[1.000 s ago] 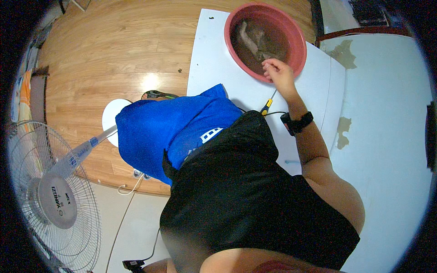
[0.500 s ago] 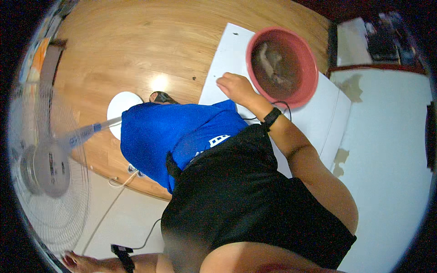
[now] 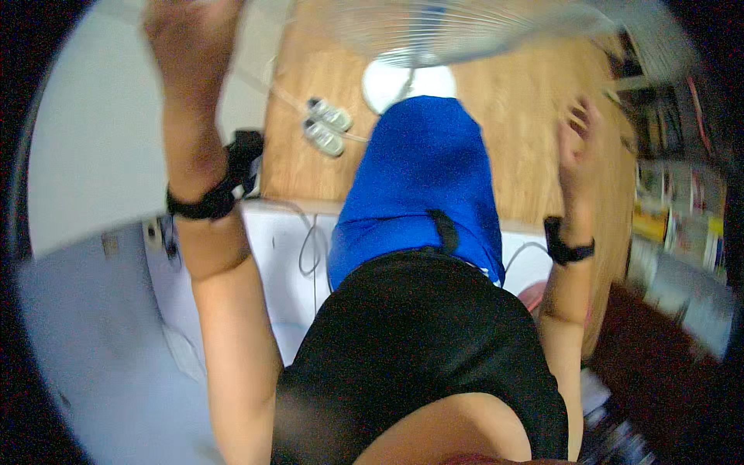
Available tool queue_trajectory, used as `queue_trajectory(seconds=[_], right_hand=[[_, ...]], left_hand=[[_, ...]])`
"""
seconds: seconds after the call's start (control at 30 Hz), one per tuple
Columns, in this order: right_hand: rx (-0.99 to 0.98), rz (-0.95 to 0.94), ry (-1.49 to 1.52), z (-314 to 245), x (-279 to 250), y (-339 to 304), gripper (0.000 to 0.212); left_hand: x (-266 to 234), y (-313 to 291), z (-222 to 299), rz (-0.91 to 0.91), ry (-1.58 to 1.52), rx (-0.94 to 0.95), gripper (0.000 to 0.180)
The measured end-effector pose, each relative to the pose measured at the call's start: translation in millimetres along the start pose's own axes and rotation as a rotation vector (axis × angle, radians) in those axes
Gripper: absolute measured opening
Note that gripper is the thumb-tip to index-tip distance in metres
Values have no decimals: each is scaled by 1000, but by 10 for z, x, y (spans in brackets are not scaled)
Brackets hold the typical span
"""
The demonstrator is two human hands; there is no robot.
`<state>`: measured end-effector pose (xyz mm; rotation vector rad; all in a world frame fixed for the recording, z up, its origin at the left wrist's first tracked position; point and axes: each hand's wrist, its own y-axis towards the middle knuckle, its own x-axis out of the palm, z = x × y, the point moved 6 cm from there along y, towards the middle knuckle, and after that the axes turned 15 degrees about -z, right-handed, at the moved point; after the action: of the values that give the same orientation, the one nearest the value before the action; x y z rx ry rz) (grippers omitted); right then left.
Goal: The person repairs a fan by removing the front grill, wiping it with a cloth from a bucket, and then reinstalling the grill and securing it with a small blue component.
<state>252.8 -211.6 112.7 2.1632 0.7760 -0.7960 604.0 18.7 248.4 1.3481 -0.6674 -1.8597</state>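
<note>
My left hand [image 3: 194, 27] is raised at the upper left, smeared by motion and cut off by the picture's edge, so its fingers cannot be read. A black band [image 3: 205, 201] circles that wrist, with a dark device beside it. My right hand [image 3: 578, 143] is held out at the right above the wooden floor [image 3: 535, 155], fingers apart and slightly bent, holding nothing. Its wrist wears another black band [image 3: 568, 244]. A standing fan is nearest ahead between my hands, its wire cage [image 3: 465, 35] blurred and its round white base [image 3: 380, 85] on the floor.
A pair of light shoes [image 3: 324, 128] lies on the floor left of the fan base. White panels [image 3: 283, 248] with a loose dark cable [image 3: 308, 252] stand beside my legs. Part of a pink basin [image 3: 532, 297] shows behind my right arm. Shelves with books [image 3: 682, 225] line the right.
My view and body have turned left, away from the pink basin and toward the fan. My right hand has left the basin's side, and both arms now reach forward.
</note>
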Motion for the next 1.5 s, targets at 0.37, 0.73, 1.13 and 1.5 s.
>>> queue_trajectory(seconds=[0.37, 0.73, 1.13, 1.5], right_hand=[[197, -380, -16, -192, 742, 371, 57], [-41, -688, -88, -409, 1657, 299, 51], [-121, -739, -150, -464, 1635, 179, 49], [12, -644, -152, -266, 1354, -24, 50]], left_hand=[[-2167, -3148, -276, 18, 332, -1141, 29], [-2207, -6263, 1618, 478, 219, -1871, 25], [-338, -7264, 3172, -242, 934, -2035, 55], [1327, -6485, 3443, -1083, -554, -1553, 56]])
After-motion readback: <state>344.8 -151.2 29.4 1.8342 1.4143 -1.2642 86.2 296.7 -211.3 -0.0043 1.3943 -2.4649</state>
